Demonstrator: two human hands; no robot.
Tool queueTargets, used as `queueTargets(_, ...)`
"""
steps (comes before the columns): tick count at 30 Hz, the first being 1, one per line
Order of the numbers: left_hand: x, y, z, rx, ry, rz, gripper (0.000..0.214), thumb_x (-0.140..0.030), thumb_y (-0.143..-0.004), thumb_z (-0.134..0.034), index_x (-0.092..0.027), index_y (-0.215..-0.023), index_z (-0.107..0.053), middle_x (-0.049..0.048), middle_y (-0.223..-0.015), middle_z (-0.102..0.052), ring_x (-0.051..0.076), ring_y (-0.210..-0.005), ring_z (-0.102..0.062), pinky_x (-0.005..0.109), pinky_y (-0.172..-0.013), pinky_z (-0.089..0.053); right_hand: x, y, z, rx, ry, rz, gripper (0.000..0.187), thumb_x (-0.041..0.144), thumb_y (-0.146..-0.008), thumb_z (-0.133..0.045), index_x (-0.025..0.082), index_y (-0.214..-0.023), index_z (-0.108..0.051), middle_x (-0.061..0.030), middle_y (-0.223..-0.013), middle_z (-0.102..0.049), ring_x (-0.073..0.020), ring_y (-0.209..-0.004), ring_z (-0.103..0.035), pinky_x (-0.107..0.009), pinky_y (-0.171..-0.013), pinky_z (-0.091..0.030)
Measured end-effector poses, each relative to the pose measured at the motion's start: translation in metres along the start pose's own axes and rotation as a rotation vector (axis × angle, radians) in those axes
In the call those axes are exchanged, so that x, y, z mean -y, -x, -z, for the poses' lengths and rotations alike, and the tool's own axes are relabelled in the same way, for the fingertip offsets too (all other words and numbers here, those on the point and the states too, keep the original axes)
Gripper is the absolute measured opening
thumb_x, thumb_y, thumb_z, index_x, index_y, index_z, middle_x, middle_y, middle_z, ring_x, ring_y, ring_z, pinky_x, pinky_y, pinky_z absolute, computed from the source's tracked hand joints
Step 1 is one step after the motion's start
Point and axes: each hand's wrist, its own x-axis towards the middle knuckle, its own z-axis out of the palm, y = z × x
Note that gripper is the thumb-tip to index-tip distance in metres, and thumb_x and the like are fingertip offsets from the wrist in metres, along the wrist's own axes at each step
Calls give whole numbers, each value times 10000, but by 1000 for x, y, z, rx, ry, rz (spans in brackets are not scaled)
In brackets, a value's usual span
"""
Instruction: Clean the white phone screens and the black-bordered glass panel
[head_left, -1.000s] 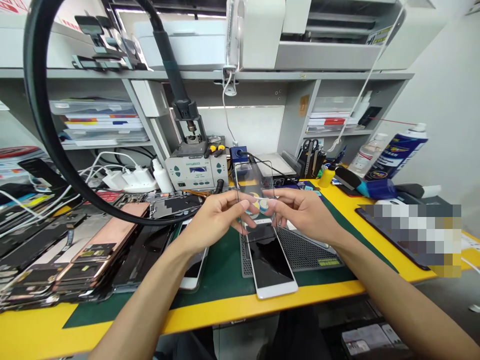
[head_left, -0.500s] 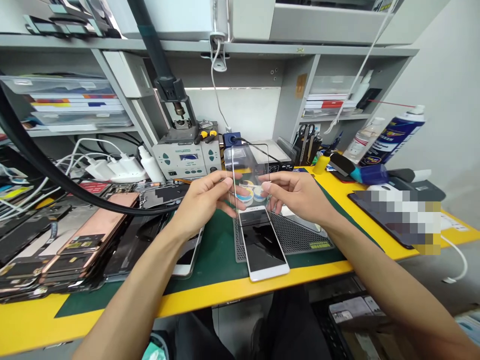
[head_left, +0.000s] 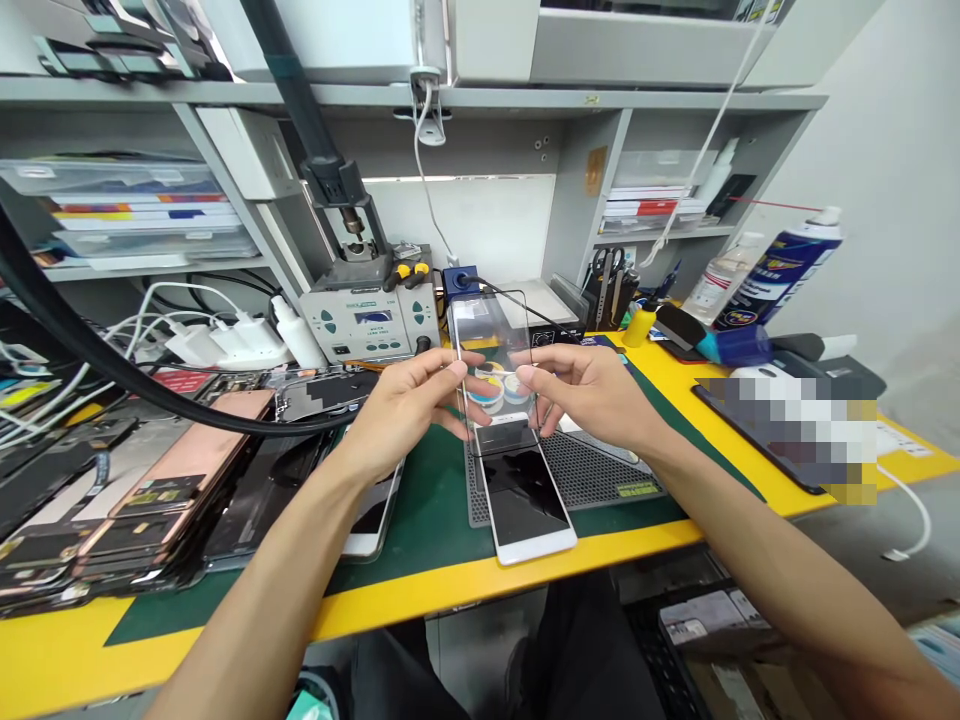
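A clear glass phone screen panel (head_left: 495, 345) with a thin black border stands nearly upright above the bench. My left hand (head_left: 409, 402) and my right hand (head_left: 589, 392) pinch it by its long side edges with the fingertips. Below it, a white smartphone (head_left: 525, 510) lies face up with a dark, glossy screen, its top end partly seen through the glass. The phone rests on a black grid mat (head_left: 592, 478), which sits on a green bench mat (head_left: 420, 530).
Stacked phone housings and loose screens (head_left: 150, 490) fill the bench's left side, under a thick black hose (head_left: 150, 400). A rework station (head_left: 367, 320) stands behind my hands. A spray can (head_left: 776, 270) and a tablet with a blurred area (head_left: 765, 430) lie right. Shelves run above.
The view has tilted down a little, and the black hose has slid toward the left edge. The glass panel stays pinched between both hands, with no change of grip.
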Motion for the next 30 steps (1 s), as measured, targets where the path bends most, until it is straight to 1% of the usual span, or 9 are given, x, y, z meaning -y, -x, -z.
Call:
queueTargets(3,-1,0,1,14,5,-11,377,-417,-973,-621,-148,-1234,-665,112,-1087,-775,216,-772,-749,311,-622,-609,1,1,-1,-2,-11,10,435,487,-904,-716,142,-1167,-738,-8,-578,-683,-180,-488,-692,-284,-457,-608)
queueTargets(8,-2,2,1,38,-15,-6,400,-436,-962,-637,-153,-1244,-665,116,-1098,-772,230,-810,-753,320,-646,-614,0,1,-2,-16,-44,14,395,466,-897,-729,164,-1151,-740,-17,-690,-711,-157,-500,-685,-269,-443,-591)
queueTargets(14,-3,1,0,25,58,8,388,-432,-960,-622,-129,-1193,-684,140,-1074,-772,254,-827,-754,329,-639,-604,-1,0,-1,-23,-31,38,383,460,-910,-715,172,-1161,-742,1,-611,-685,-166,-504,-683,-281,-487,-586)
queueTargets(16,-3,0,0,-11,67,11,392,-426,-952,-628,-116,-1186,-677,147,-1055,-773,259,-816,-752,338,-625,-607,0,1,0,-31,-32,35,389,460,-908,-717,168,-1164,-742,-7,-622,-695,-171,-523,-689,-291,-505,-594)
queueTargets(20,-1,-2,-1,-146,6,-17,396,-439,-944,-633,-101,-1147,-669,143,-1011,-776,229,-763,-735,329,-612,-611,2,2,5,-39,-40,36,400,461,-905,-720,167,-1175,-739,-20,-657,-713,-176,-559,-697,-300,-528,-604)
queueTargets(23,-1,-2,0,-190,-30,-49,422,-467,-948,-619,-109,-1168,-658,143,-1024,-775,228,-770,-737,341,-641,-618,4,2,10,9,-75,45,366,460,-910,-717,160,-1118,-747,-26,-679,-716,-168,-575,-695,-288,-537,-600)
queueTargets(26,-2,0,0,-104,-11,-67,409,-460,-956,-608,-115,-1167,-665,152,-1051,-772,247,-803,-745,356,-666,-616,6,1,12,81,-130,28,363,473,-907,-717,151,-1075,-737,-37,-724,-721,-176,-601,-704,-289,-524,-597)
queueTargets(28,-3,2,-1,-18,31,-64,402,-440,-963,-596,-116,-1188,-672,159,-1075,-770,258,-816,-749,359,-670,-609,6,1,10,89,-125,19,364,481,-904,-718,153,-1060,-732,-38,-753,-721,-173,-604,-703,-282,-515,-589)
queueTargets(30,-4,3,-2,26,71,-55,406,-425,-965,-584,-115,-1213,-674,167,-1085,-771,268,-825,-752,359,-669,-604,6,1,7,72,-88,23,366,488,-905,-712,156,-1060,-731,-36,-754,-720,-168,-595,-697,-282,-522,-587)
